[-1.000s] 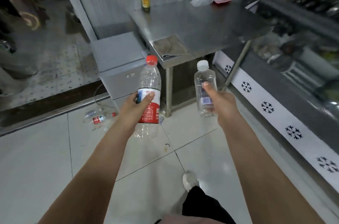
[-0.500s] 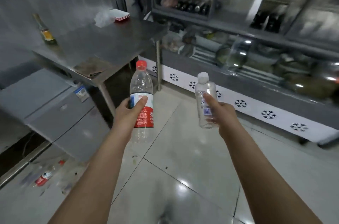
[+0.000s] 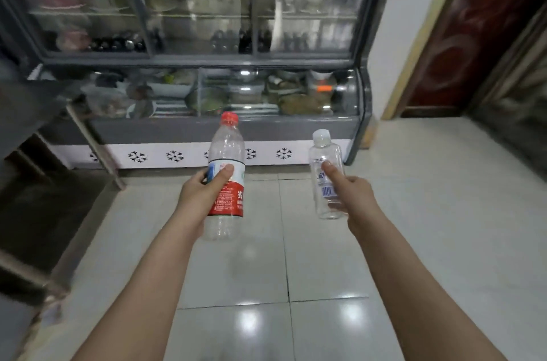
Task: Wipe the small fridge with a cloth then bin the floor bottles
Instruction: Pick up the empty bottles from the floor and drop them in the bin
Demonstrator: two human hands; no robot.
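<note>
This looked like the service area of a small eatery or food shop. A tall glass-fronted chilled display cabinet (image 3: 362, 112) filled the far wall. Its lower section held metal bowls and trays of prepared food (image 3: 207, 100), and a row of dark bottles (image 3: 118, 44) stood on a shelf behind the sliding glass above. A white strip printed with black snowflakes (image 3: 174, 156) ran along the cabinet's base. Glossy pale tiles covered the floor (image 3: 325, 272). A bare steel desk (image 3: 29, 106) on a thin metal leg (image 3: 94, 144) stood at the left, and a dark red door (image 3: 473, 35) was at the right.
</note>
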